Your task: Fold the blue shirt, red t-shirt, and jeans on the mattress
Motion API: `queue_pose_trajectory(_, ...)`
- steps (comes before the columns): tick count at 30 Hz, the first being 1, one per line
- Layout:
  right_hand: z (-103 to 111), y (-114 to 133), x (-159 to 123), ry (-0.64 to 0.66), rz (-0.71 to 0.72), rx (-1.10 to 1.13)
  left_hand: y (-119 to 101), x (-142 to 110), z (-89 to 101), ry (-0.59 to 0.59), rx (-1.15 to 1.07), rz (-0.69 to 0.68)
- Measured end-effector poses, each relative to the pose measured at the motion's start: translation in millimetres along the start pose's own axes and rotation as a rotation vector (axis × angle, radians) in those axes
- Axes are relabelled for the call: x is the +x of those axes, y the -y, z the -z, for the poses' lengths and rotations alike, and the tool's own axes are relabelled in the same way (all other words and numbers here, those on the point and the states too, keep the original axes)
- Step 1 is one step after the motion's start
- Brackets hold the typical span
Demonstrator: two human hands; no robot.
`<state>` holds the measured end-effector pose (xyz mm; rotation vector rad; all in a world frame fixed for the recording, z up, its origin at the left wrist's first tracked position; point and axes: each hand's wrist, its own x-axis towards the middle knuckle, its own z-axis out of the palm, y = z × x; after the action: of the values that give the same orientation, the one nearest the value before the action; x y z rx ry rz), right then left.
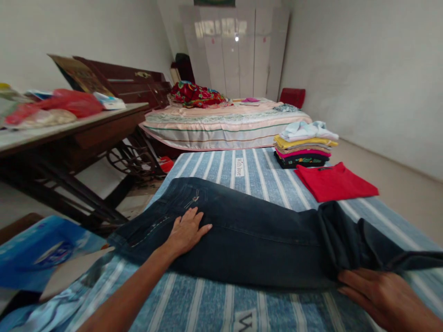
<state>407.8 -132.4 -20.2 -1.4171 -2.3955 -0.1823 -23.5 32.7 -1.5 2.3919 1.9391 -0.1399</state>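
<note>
Dark blue jeans (249, 235) lie across a blue-and-white striped mattress (221, 304), waist to the left, legs bunched to the right. My left hand (187, 230) rests flat on the jeans near the waist, fingers stretched out. At the lower right, my right hand (377, 293) is at the near edge of the folded leg part, its fingers tucked under the fabric and gripping it.
A folded red shirt (334, 182) and a stack of folded clothes (302, 147) sit at the mattress's far right. A sewing-machine table (69, 133) with bags stands left. A bed (224, 120) and wardrobe (235, 50) are behind. Blue printed packaging (41, 251) lies at left.
</note>
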Motion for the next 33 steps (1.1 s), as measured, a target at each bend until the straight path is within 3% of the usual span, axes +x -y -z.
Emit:
queue_pose_trajectory(3,14,4,12,0.165,0.022,0.025,-44,5,13.9,-0.057,-0.063,-0.162)
queue_pose_trajectory(7,27,-1,17,0.215,-0.103,0.156,-128,0,21.6,0.011,-0.263,-0.517)
queue_pose_trajectory(10,41,-8,19,0.171,-0.251,0.321,-183,-4,18.4,0.071,-0.373,-0.675)
queue_pose_trajectory(13,58,-20,23,0.023,-0.414,0.387,-214,-6,7.9,0.115,-0.397,-0.756)
queue_pose_trajectory(17,75,-43,32,-0.323,-0.660,0.366,-228,-8,-16.6,0.136,-0.335,-0.797)
queue_pose_trajectory(21,76,-72,46,-0.676,-0.865,0.284,-227,-9,-33.1,0.106,-0.323,-0.819)
queue_pose_trajectory(26,74,-95,74,-0.865,-0.835,0.222,-225,1,-21.6,0.159,-0.690,-0.682)
queue_pose_trajectory(30,87,-102,99,-0.973,-0.755,0.171,-238,15,-9.5,0.079,-1.086,-0.470)
queue_pose_trajectory(33,100,-116,115,-1.131,-0.711,0.252,-254,22,-9.6,0.098,-1.183,-0.522)
